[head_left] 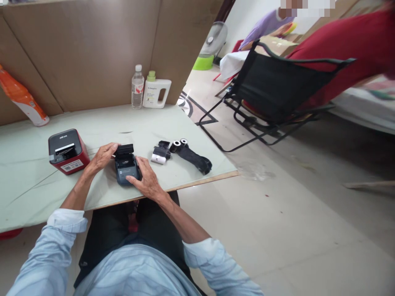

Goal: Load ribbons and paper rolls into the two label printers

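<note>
A small dark blue-grey printer (125, 166) with its black lid raised lies on the pale green table (27, 189) in front of me. My left hand (101, 158) rests against its left side, fingers curled onto the lid edge. My right hand (145, 177) grips its right side, index finger laid across the front. To the right lie a white paper roll (158, 158) beside a black part, and two small rolls (179, 144) on a black strap (196, 159).
A red-and-black label printer (67, 151) stands at the left. A water bottle (137, 87) and white jug (156, 93) stand by the cardboard wall. An orange bottle (21, 98) leans far left. A black folding chair (277, 90) and other people are at the right.
</note>
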Motion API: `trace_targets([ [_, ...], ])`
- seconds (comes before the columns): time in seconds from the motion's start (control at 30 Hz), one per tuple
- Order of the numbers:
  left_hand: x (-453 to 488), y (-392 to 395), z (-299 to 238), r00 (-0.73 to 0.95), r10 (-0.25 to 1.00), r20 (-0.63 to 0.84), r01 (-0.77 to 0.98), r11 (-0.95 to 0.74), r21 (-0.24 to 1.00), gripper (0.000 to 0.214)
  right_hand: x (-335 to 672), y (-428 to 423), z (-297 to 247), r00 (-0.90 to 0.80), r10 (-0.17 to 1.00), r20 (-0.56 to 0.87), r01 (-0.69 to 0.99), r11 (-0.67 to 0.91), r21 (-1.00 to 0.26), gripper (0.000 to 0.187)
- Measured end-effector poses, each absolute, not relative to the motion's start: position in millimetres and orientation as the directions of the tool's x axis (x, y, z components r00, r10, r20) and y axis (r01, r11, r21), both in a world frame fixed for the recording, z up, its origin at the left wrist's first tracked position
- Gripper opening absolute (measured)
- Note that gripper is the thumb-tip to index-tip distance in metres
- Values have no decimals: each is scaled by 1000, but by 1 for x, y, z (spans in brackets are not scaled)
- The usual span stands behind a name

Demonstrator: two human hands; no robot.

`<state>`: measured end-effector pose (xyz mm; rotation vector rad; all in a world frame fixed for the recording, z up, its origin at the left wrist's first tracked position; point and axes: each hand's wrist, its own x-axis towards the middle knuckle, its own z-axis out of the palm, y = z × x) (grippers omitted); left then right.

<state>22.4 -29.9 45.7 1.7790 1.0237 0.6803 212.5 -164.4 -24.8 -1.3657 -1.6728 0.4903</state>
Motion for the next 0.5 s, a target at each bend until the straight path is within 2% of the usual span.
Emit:
trace_targets([
  [0.23, 27, -22, 43, 453, 890, -41, 333, -127, 935, 81, 212, -164, -27, 19, 923, 385, 563, 308, -767, 78],
  [0.5, 29, -22, 42, 396, 915, -78, 287, -43, 957, 64, 212, -165, -28, 14, 917, 399, 545, 328, -772, 76],
])
